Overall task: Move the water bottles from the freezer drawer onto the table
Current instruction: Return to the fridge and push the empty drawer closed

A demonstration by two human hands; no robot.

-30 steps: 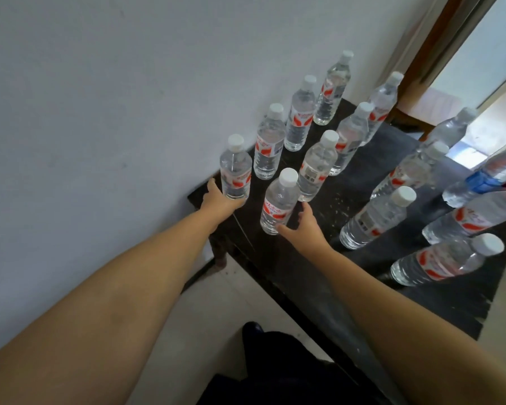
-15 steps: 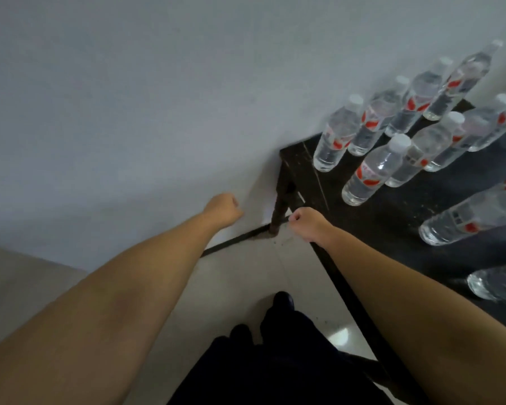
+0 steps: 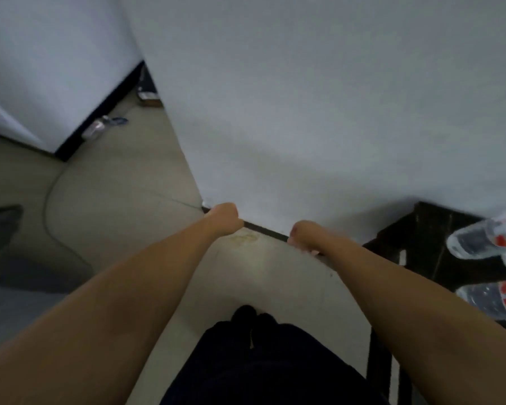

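Bare forearms reach out over the pale floor, the left hand and right hand both curled loosely and holding nothing. 2 water bottles lie at the right edge on the dark table, cut off by the frame. The step in hand looks like going back for more; best to turn fully toward the freezer before reaching. No freezer drawer shows, blur hides the fingers, and small clutter by the far wall is unreadable
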